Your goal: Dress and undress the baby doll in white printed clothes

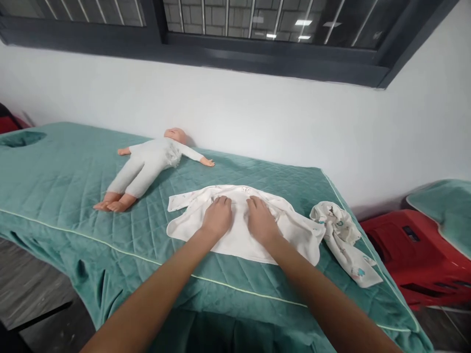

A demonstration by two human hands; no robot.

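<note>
A white baby shirt (pixel 241 240) lies spread on the green quilted cover, its inside facing up and a small label near its top edge. My left hand (pixel 218 215) rests on the cloth left of its middle, fingers curled onto the fabric. Opposite it, my right hand (pixel 261 219) grips the cloth in the same way, a small gap between the two. The fingertips are partly hidden. Past the shirt's right end lies a crumpled white baby garment (pixel 342 240) with a teal print. A baby doll (pixel 147 159) in a white suit lies on its back, farther off to the left.
The green cover (pixel 110 230) drapes over a bed pushed against the white wall (pixel 235 113). A face hole (pixel 22 138) shows at its far left. To the right stands a red plastic object (pixel 415 255), partly under green cloth. Above is a dark-framed barred window (pixel 257 54).
</note>
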